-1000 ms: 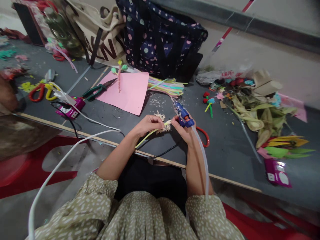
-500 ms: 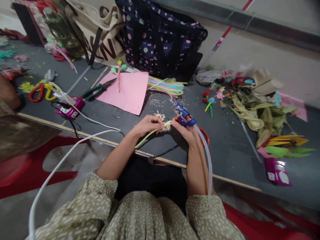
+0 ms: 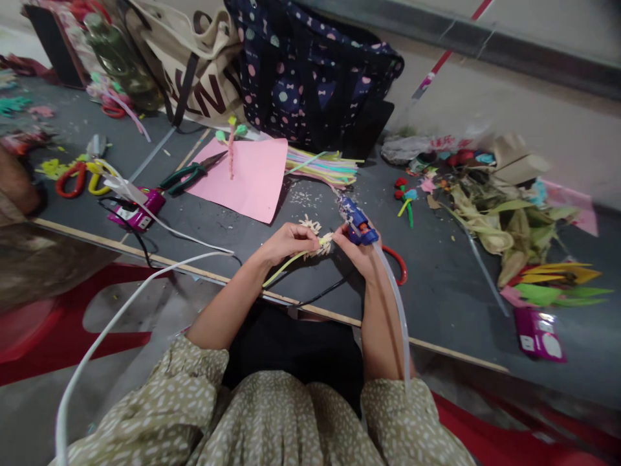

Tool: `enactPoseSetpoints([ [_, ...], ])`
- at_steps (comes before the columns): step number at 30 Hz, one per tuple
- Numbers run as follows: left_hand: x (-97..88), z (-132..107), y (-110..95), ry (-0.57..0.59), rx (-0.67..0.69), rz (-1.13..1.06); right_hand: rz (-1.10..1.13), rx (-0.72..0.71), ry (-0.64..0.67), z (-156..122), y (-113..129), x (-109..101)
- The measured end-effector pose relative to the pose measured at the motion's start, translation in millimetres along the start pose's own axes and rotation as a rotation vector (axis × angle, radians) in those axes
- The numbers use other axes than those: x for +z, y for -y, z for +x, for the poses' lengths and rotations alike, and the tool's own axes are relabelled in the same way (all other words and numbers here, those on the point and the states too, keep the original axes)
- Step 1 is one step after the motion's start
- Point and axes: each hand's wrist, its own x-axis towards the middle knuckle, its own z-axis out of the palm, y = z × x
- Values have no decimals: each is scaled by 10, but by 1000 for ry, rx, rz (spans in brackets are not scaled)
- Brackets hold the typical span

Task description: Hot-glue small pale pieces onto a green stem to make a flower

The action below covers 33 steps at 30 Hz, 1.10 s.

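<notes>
- At the near edge of the table (image 3: 451, 301), a slender yellow stem (image 3: 283, 270) is pinched between the thumb and fingers of the left hand (image 3: 288, 243).
- Around the stem's far end, short cream slivers (image 3: 310, 226) are splayed; the thumb of the right hand (image 3: 361, 252) is brought up to them.
- A blue glue gun (image 3: 357, 220), crusted with pale flecks, is also grasped in the right hand, nozzle pointed away; a translucent glue stick (image 3: 402, 323) is curved back from it across the forearm.
- A red handle (image 3: 404, 265) is partly hidden behind the right wrist; at left, the table edge is crossed by a white cable (image 3: 61, 421), near a purple box (image 3: 140, 212).
- Farther in, a smooth pink sheet (image 3: 259, 184) is overlapped by green-handled pliers (image 3: 187, 178) and a fuzzy pink stem (image 3: 231, 162) tipped with green and yellow tufts.
- Beside the sheet, a bundle of pastel stems (image 3: 330, 170) is laid; at right, crinkled dry husks (image 3: 519, 226) are heaped.
- At the back, a patterned navy bag (image 3: 291, 84) and a canvas tote (image 3: 213, 68) are stood upright; their contents cannot be made out.
</notes>
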Motion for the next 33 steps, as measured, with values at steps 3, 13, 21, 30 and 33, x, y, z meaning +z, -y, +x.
enactPoseSetpoints([
  [3, -3, -1, 6, 12, -2, -6, -2, -6, -9, 1, 8, 7],
  [13, 11, -1, -19, -10, -23, 12, -31, -14, -7, -10, 31, 17],
  [21, 20, 11, -22, -101, -29, -100, 28, -10, -132, -8, 31, 33],
  [30, 6, 7, -31, -130, -44, -176, 190, 38, -198, -3, 33, 112],
  [33, 24, 9, -57, -166, -51, -164, 213, -2, -181, 1, 58, 140],
])
